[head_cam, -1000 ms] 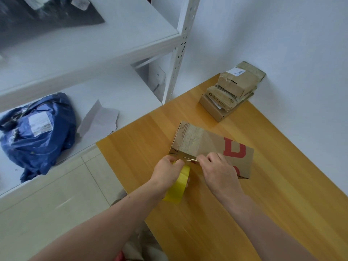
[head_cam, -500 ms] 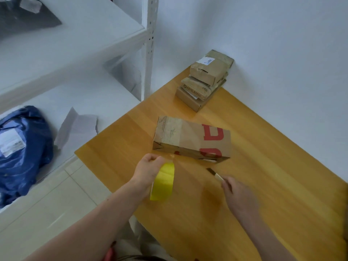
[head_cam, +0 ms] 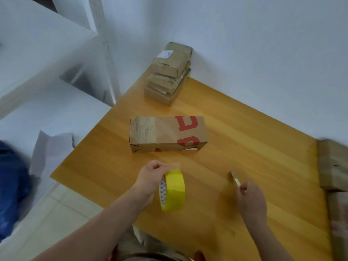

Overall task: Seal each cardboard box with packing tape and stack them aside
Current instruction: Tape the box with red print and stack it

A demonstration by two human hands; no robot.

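A long cardboard box [head_cam: 167,133] with red letters lies on the wooden table [head_cam: 235,147], a strip of tape across its left end. My left hand [head_cam: 150,178] holds a yellow roll of packing tape [head_cam: 172,190] upright above the table, in front of the box. To its right, my right hand [head_cam: 251,198] grips a small knife [head_cam: 235,178], blade pointing away toward the box. Neither hand touches the box. A stack of three taped cardboard boxes [head_cam: 168,74] stands at the table's far corner against the wall.
A white metal shelf [head_cam: 47,59] stands left of the table, with a blue plastic bag [head_cam: 11,185] and a white sheet [head_cam: 50,147] on its lower level. More cardboard [head_cam: 333,164] shows blurred at the table's right edge. The white wall [head_cam: 244,44] lies close behind.
Both hands have left the box and drawn back toward me; the right hand carried the knife to the right. The tape roll came away from the box.
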